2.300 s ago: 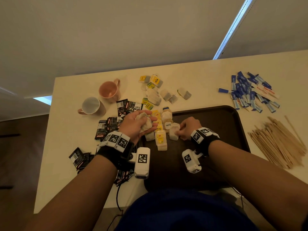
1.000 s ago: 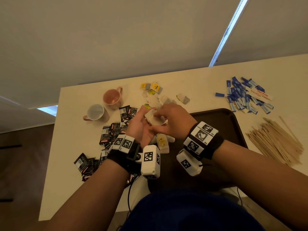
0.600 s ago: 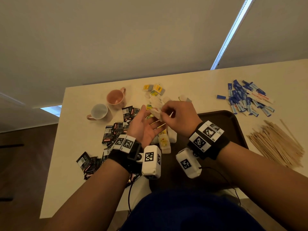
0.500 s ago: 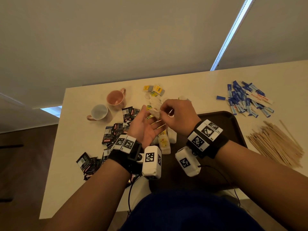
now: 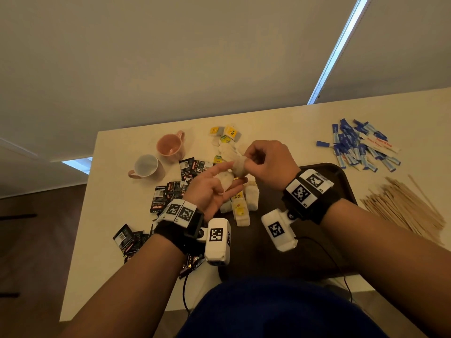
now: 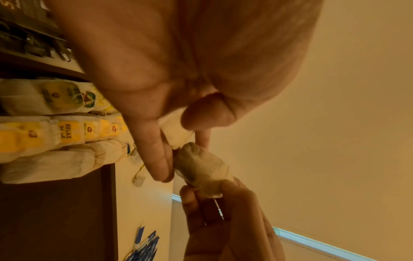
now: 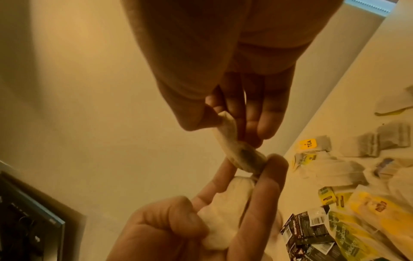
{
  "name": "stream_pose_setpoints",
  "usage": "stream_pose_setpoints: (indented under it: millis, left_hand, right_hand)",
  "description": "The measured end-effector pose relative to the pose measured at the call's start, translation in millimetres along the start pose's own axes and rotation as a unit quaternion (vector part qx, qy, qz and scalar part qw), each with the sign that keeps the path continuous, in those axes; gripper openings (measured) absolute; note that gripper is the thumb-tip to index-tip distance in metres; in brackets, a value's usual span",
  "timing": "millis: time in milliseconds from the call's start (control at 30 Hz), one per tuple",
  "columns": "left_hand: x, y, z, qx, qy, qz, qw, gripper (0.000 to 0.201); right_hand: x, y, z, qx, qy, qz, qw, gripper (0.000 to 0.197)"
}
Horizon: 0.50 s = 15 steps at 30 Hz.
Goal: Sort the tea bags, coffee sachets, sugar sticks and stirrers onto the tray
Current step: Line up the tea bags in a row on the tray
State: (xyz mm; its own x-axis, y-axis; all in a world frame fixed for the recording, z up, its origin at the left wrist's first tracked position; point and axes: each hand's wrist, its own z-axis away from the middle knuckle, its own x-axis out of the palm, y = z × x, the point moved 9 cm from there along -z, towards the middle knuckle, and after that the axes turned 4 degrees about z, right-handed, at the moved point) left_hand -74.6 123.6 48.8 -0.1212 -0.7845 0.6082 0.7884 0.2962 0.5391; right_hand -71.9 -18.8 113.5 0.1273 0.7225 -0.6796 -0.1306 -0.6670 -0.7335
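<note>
My left hand (image 5: 212, 187) is palm up above the tray's left edge, thumb pressing a white tea bag (image 5: 225, 179) (image 7: 225, 203) into the palm, fingers stretched out. My right hand (image 5: 252, 162) pinches a second, greyish tea bag (image 5: 238, 167) (image 6: 201, 167) (image 7: 236, 150) by one end; its other end touches my left fingertips. Rows of tea bags (image 5: 240, 208) lie on the dark tray (image 5: 338, 172) at its left side. Loose tea bags (image 5: 229, 135) lie behind on the table.
Black coffee sachets (image 5: 168, 193) are scattered left of the tray, beside a pink mug (image 5: 169, 145) and a white mug (image 5: 146, 165). Blue sugar sticks (image 5: 358, 150) lie at the back right, and wooden stirrers (image 5: 402, 206) are piled right of the tray.
Both hands have lifted off the tea bag rows on the tray. My left hand turned palm up with tea bags in it, and my right hand has pinched one and drawn it upward.
</note>
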Motion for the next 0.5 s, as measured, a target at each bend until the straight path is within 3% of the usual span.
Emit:
stream_pose_setpoints:
  millis: [67,100,233,400,500]
  left_hand:
    - [0,0,-1,0.005,0.009,-0.008,1.000,0.036]
    - [2,0,-1,0.006,0.006,-0.014,1.000,0.035]
    - [8,-1,0,0.000,-0.011,0.005,1.000,0.072]
    - [12,2,-1,-0.011,-0.034,0.032,0.999,0.087]
    - [15,4,-1,-0.016,-0.055,0.054,0.997,0.087]
  right_hand:
    - [-1,-5,1,-0.020,0.008,0.013,1.000,0.005]
    - [0,-10,2,-0.039,0.010,0.019,0.999,0.006]
    - [24,-34,13,-0.121,-0.045,0.045,0.991,0.008]
    - [41,-40,20,-0.136,-0.121,0.071,0.981,0.032]
    - [45,-42,17,-0.152,-0.117,0.111,0.975,0.026]
